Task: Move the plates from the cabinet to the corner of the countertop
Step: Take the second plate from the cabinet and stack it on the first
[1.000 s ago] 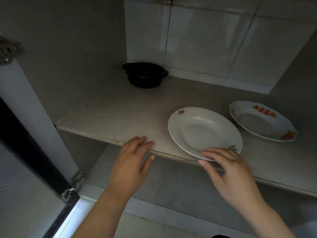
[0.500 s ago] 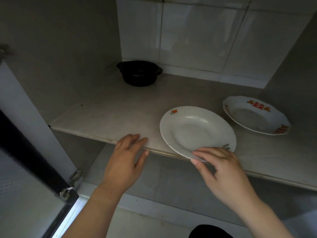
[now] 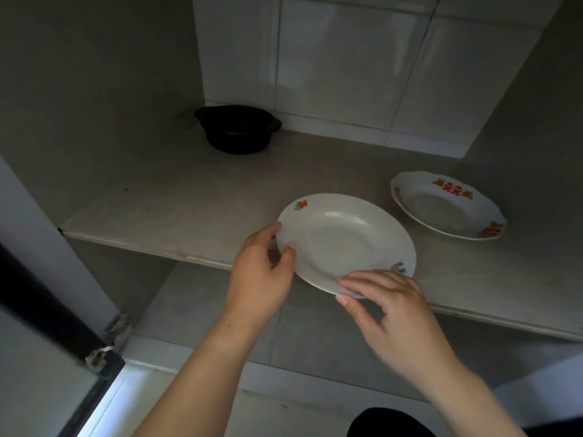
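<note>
Here, in the head view, the open cabinet (image 3: 94,89) holds a pale shelf (image 3: 157,212) with two plates on its right half. The white plate (image 3: 344,244), round and shallow with a small orange motif on its far-left rim and a green-and-red one on its near-right rim, sits at the front of the shelf, its near rim jutting past the shelf's front edge. Whether it is raised off the shelf cannot be told.

The left hand (image 3: 262,272) grips this plate at its left rim, thumb laid on top and the other fingers curled round the edge behind. The right hand (image 3: 391,313) pinches the near rim, its fingers spread over the top of the rim and its thumb tucked beneath.

The second plate (image 3: 441,209), with a scalloped edge and red-and-orange decoration on its far and near-right rim, lies flat further back and to the right, near the first plate but apart from it, untouched by either hand.

A black pot (image 3: 238,129) with two small handles stands at the back left of the shelf, close to the tiled back wall (image 3: 347,58). Low on the left, a metal hinge (image 3: 116,326) joins the cabinet's frame to the dark-edged door (image 3: 38,298), which stands open.
</note>
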Motion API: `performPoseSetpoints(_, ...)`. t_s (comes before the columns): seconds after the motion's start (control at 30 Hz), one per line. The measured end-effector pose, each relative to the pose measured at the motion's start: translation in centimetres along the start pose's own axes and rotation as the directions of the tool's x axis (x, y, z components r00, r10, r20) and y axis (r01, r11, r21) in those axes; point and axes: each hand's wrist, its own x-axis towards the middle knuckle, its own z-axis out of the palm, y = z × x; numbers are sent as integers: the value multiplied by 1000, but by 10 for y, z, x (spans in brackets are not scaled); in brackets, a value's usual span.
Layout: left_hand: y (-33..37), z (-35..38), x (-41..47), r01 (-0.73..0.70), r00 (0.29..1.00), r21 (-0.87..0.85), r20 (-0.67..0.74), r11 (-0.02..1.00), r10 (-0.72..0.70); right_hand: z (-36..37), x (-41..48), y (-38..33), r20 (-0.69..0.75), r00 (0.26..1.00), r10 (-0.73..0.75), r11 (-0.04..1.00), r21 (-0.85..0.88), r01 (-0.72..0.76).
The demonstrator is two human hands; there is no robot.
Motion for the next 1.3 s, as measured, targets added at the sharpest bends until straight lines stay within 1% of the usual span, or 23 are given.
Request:
performPoseSetpoints(0.13, 3, 6, 3, 99, 995, -87, 31, 991, -96, -3, 1, -2, 20, 1000, 17, 999, 41, -17)
performPoseSetpoints(0.2, 7, 6, 3, 142, 990, -143, 44, 979, -137, -7, 6, -1, 26, 999, 36, 993, 114, -38)
performPoseSetpoints(0.27, 9, 4, 2, 166, 986, -190, 54, 968, -159, -16, 13, 3, 3, 997, 73, 980, 185, -72)
performPoseSetpoints(0.33, 8, 2, 0, 177, 984, -221, 50, 959, -170, -25, 22, 8, -38, 993, 115, 972, 212, -104)
performPoseSetpoints(0.4, 5, -2, -1, 194, 981, -259, 45, 946, -189, -31, 30, 16, -73, 979, 193, 958, 230, -172)
performPoseSetpoints(0.5, 3, -6, -2, 211, 977, -287, 52, 935, -205, -37, 43, 30, -87, 946, 311, 941, 165, -294)
performPoseSetpoints(0.6, 1, -10, -4, 210, 978, -303, 52, 930, -204, -35, 53, 35, 19, 885, 466, 856, 243, -456)
performPoseSetpoints(0.63, 0, -11, -4, 213, 977, -311, 54, 926, -206, -33, 56, 35, 50, 869, 493, 831, 267, -487)
performPoseSetpoints(0.73, -1, -12, -6, 224, 974, -316, 57, 922, -218, -25, 60, 30, 84, 863, 498, 812, 303, -498)
performPoseSetpoints(0.83, 0, -13, -6, 232, 972, -329, 52, 916, -228, -23, 63, 27, 72, 851, 520, 816, 252, -520)
performPoseSetpoints(0.93, 2, -13, -6, 244, 969, -360, 57, 900, -240, -21, 61, 28, 99, 829, 551, 794, 245, -557)
performPoseSetpoints(1.1, 1, -14, -6, 270, 963, -367, 105, 890, -248, -18, 54, 31, 114, 808, 579, 746, 325, -581)
performPoseSetpoints(1.3, 3, -21, -7, 280, 960, -332, 92, 901, -265, -14, 45, 28, 138, 788, 600, 674, 443, -591)
